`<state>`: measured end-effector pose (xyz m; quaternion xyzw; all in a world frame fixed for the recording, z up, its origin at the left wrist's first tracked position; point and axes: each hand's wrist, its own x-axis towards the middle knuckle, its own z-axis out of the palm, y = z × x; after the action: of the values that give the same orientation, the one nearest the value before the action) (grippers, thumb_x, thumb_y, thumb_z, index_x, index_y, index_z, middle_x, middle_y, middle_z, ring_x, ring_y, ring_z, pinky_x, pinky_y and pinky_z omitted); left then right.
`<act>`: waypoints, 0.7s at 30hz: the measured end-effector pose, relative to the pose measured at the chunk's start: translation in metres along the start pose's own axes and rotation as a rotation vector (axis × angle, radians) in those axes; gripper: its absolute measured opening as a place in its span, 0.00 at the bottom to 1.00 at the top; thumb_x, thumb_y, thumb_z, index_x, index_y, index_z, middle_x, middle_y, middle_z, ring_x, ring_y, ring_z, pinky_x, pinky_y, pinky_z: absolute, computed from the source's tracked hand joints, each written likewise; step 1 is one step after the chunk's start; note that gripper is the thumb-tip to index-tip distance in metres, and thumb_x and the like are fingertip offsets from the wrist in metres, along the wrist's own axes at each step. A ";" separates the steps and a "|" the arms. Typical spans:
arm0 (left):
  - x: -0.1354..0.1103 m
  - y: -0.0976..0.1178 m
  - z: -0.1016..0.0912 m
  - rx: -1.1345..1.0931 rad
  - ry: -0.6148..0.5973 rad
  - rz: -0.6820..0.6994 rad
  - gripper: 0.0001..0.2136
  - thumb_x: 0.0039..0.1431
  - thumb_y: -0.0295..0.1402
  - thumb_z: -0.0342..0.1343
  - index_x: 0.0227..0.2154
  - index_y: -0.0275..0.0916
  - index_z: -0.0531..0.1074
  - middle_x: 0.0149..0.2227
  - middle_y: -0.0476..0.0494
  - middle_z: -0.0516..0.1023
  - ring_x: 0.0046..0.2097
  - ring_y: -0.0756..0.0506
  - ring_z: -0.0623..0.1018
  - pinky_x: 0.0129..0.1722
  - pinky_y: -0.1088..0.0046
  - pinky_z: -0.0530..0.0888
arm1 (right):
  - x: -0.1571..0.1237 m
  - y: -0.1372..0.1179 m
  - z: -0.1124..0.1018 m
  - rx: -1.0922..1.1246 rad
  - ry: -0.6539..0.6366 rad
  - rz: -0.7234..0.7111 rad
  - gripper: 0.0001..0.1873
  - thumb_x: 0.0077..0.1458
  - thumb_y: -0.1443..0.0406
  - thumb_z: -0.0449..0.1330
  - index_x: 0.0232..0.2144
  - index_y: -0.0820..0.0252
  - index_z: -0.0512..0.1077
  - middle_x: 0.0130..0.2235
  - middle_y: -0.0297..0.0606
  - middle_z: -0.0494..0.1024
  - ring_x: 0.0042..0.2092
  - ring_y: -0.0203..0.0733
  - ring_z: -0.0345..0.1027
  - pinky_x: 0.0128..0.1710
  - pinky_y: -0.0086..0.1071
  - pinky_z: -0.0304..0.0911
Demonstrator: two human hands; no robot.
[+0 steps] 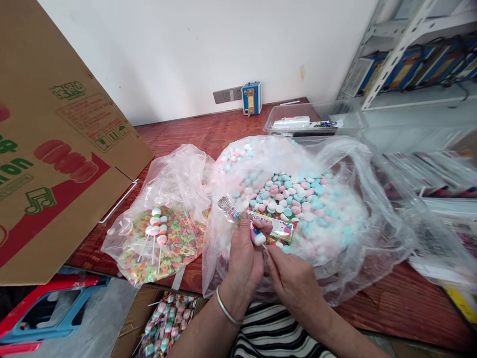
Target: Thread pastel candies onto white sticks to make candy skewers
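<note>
My left hand (244,258) is closed around a printed clear wrapper strip (257,221) and a candy skewer (258,237) with stacked pink, white and blue pieces. My right hand (288,276) pinches the thin stick end of that skewer just below the candies. Both hands are over the near edge of a large clear plastic bag (372,219) full of pastel pink, blue and white round candies (298,199). To the left lies a smaller clear bag (179,169) of multicoloured ring candies (179,243) with a few finished skewers (157,228) resting on it.
A big printed cardboard box flap (55,149) leans at the left. A clear plastic tub (309,119) stands at the back of the wooden table (391,303). A carton of finished skewers (167,323) sits below the front edge beside a red and blue stool (48,308). Metal shelving (410,49) stands right.
</note>
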<state>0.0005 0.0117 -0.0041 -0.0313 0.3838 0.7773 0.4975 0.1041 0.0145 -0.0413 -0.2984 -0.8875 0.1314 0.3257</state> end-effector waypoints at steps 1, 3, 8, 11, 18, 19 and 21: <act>-0.003 -0.002 -0.004 0.050 -0.060 -0.021 0.12 0.55 0.40 0.63 0.29 0.35 0.72 0.25 0.49 0.74 0.28 0.50 0.76 0.35 0.74 0.75 | 0.001 0.001 -0.002 0.063 -0.026 0.052 0.19 0.69 0.65 0.44 0.28 0.59 0.69 0.22 0.35 0.72 0.23 0.38 0.64 0.25 0.31 0.51; -0.006 0.000 -0.012 0.107 -0.181 -0.076 0.14 0.53 0.41 0.65 0.31 0.34 0.74 0.30 0.44 0.78 0.34 0.47 0.79 0.39 0.71 0.75 | 0.002 0.003 -0.007 0.236 -0.096 0.156 0.17 0.69 0.64 0.44 0.30 0.59 0.67 0.24 0.33 0.72 0.24 0.36 0.65 0.25 0.29 0.54; 0.012 0.032 -0.015 -0.070 -0.199 0.009 0.15 0.55 0.37 0.64 0.44 0.39 0.73 0.36 0.46 0.78 0.38 0.48 0.79 0.43 0.70 0.76 | -0.001 0.001 -0.014 0.476 -0.224 0.259 0.17 0.69 0.62 0.45 0.29 0.56 0.64 0.26 0.31 0.69 0.27 0.36 0.64 0.27 0.27 0.58; 0.022 0.040 -0.006 -0.106 -0.157 0.030 0.10 0.58 0.33 0.62 0.41 0.39 0.72 0.24 0.56 0.67 0.24 0.56 0.71 0.29 0.80 0.72 | -0.002 -0.002 -0.009 0.425 -0.227 0.217 0.18 0.69 0.62 0.44 0.28 0.56 0.65 0.25 0.31 0.70 0.25 0.36 0.64 0.26 0.27 0.57; 0.009 0.003 0.003 -0.082 -0.087 -0.032 0.10 0.61 0.38 0.59 0.31 0.37 0.69 0.24 0.53 0.67 0.24 0.54 0.70 0.29 0.78 0.73 | 0.007 0.001 -0.001 0.101 -0.073 0.136 0.20 0.69 0.62 0.41 0.30 0.58 0.68 0.22 0.36 0.73 0.23 0.39 0.68 0.23 0.30 0.55; 0.007 0.002 0.002 -0.079 -0.102 -0.048 0.10 0.61 0.39 0.58 0.32 0.36 0.70 0.26 0.51 0.69 0.26 0.53 0.73 0.32 0.76 0.75 | 0.008 0.002 -0.003 0.146 -0.091 0.164 0.20 0.70 0.62 0.41 0.30 0.58 0.67 0.23 0.36 0.74 0.23 0.39 0.69 0.24 0.29 0.57; 0.007 0.006 -0.001 -0.090 -0.112 -0.079 0.10 0.60 0.39 0.58 0.35 0.35 0.72 0.30 0.47 0.73 0.32 0.50 0.76 0.38 0.71 0.77 | 0.009 0.003 -0.008 0.272 -0.140 0.212 0.19 0.70 0.62 0.42 0.30 0.57 0.66 0.25 0.34 0.75 0.25 0.37 0.69 0.25 0.28 0.59</act>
<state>-0.0080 0.0153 -0.0041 -0.0253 0.3184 0.7742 0.5465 0.1048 0.0227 -0.0320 -0.3338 -0.8455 0.3042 0.2849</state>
